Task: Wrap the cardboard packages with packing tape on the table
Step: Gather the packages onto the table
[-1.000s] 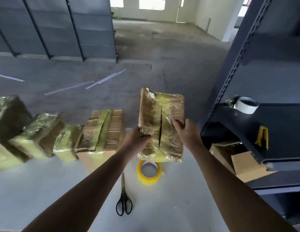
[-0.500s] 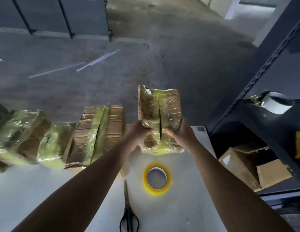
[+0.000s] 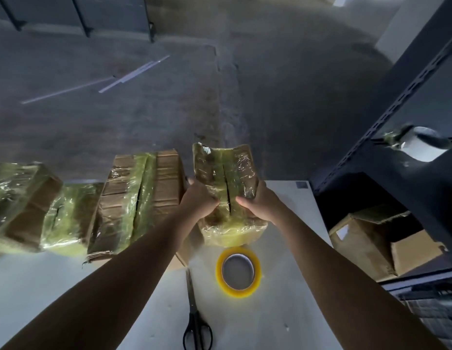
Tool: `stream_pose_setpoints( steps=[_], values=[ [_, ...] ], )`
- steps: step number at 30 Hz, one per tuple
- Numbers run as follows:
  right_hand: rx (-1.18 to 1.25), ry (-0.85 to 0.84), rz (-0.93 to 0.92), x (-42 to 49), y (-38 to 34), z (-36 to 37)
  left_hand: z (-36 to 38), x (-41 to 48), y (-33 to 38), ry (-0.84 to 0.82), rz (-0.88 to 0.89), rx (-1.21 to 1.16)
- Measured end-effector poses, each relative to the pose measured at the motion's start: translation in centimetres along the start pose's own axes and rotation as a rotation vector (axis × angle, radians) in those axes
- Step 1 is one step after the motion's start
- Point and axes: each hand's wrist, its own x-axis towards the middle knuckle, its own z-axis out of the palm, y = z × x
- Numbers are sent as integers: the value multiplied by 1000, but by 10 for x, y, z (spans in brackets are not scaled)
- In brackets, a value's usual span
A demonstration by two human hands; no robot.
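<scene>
A tape-wrapped cardboard package (image 3: 226,173) stands on end near the far edge of the white table (image 3: 283,311). My left hand (image 3: 199,198) grips its left side and my right hand (image 3: 257,203) grips its right side, thumbs on the front face. A yellow roll of packing tape (image 3: 239,272) lies flat just in front of the package. Black scissors (image 3: 196,322) lie closed to the left of the roll. Several other packages wrapped in yellowish tape line the table's left, the nearest one (image 3: 141,198) beside my left hand.
A dark metal shelf rack (image 3: 396,117) stands at the right, with a white tape roll (image 3: 422,147) on a shelf and open cardboard boxes (image 3: 376,243) below. Beyond the table's far edge is grey concrete floor (image 3: 169,97).
The package has come down from the air and now stands on the table behind the tape roll. Both hands have slid lower on its sides. The camera has tilted downward.
</scene>
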Motion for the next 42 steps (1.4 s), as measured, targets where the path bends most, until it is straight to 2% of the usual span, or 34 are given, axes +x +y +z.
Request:
stream_pose_setpoints(
  steps=[5,9,14,21,26,29,35,42],
  values=[
    [-99,-50,59,-13,-7,1,3,-9,6,52,23,276],
    [-86,-47,110,-21,-10,5,7,-21,12,133,200,551],
    [8,17,118,-26,-8,9,8,-23,6,92,319,621],
    [44,95,66,-66,-2,1,9,-50,15,145,433,602],
    [120,187,60,-110,30,-1,41,-93,26,160,564,522],
    [174,244,66,-148,66,0,83,-133,28,153,665,455],
    [222,308,98,-257,173,14,199,-246,25,81,718,327],
    [325,265,217,-343,304,56,326,-325,9,-86,627,218]
  ],
)
